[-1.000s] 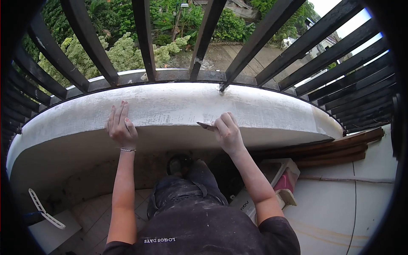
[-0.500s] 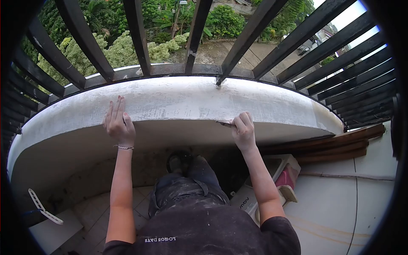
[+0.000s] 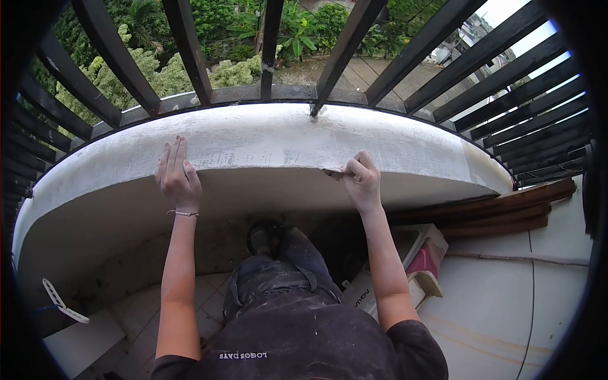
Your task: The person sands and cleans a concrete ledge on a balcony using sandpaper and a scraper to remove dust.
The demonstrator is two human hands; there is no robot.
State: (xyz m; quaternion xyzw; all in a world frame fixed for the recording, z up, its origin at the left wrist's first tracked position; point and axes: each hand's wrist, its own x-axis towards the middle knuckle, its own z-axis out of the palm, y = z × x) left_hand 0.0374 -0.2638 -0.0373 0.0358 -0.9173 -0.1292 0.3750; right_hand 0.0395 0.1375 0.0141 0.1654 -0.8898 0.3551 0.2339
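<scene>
A curved white ledge (image 3: 272,142) tops a low wall and shows rough, scraped-looking patches. My left hand (image 3: 178,174) lies flat against its near edge on the left, fingers stretched out and pointing up, with nothing held. My right hand (image 3: 362,177) is closed at the same edge, right of centre, round a small dark flat tool (image 3: 331,173). The tool's end touches the underside edge of the ledge; most of it is hidden in my fingers. Pale dust covers both hands.
Black railing bars (image 3: 266,63) rise behind the ledge. To the right are brown boards (image 3: 481,212), a pale container (image 3: 415,253) with a pink item (image 3: 423,259), and a large white panel (image 3: 487,304). A white strip-like object (image 3: 63,303) is at lower left.
The view has shifted slightly, so the ledge and railing sit a little higher and further left. My right hand has tilted a little with the tool; my left hand keeps its flat pose.
</scene>
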